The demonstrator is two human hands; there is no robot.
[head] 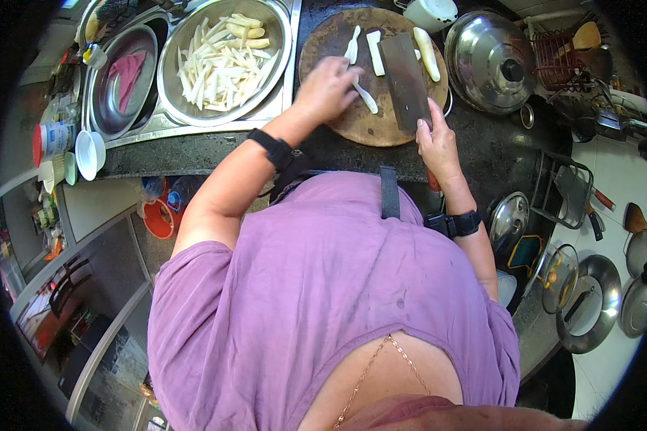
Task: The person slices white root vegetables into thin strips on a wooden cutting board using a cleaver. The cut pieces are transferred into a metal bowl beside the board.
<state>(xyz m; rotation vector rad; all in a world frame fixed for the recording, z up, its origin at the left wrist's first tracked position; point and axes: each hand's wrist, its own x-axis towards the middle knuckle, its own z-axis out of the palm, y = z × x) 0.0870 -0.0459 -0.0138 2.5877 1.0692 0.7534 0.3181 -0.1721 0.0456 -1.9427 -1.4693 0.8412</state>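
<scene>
My right hand (439, 137) grips a cleaver (401, 75) at the near end of its broad dark blade, with the wooden handle below my palm. The blade lies over the right part of a round wooden chopping board (350, 129). My left hand (331, 89), blurred, is over the board's left part, beside a thin pale vegetable slice (352, 46) and another slice (366, 99). Whether its fingers hold anything is unclear. A squared pale piece (375, 53) lies left of the blade. To the right of it rests a whole peeled vegetable (427, 54).
Left of the board, a metal colander (164, 81) over the sink holds many cut pale sticks and several larger pieces. A metal basin (100, 116) with a pink cloth (126, 75) stands beyond it. At right are a domed pot lid (480, 48) and a wire rack (544, 186).
</scene>
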